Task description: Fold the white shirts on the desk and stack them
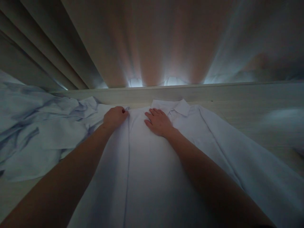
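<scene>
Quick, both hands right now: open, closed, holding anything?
Left hand: closed, gripping the white shirt near its shoulder.
Right hand: open, flat on the shirt below the collar.

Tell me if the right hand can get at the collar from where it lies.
Probably yes. The right hand lies flat on the shirt, its fingertips just short of the collar, with only smooth cloth between them. The left hand grips the shirt's edge off to the side, out of the way.

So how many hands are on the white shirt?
2. The left hand is closed on the shirt near its top edge; the right hand lies flat beside the collar.
</scene>
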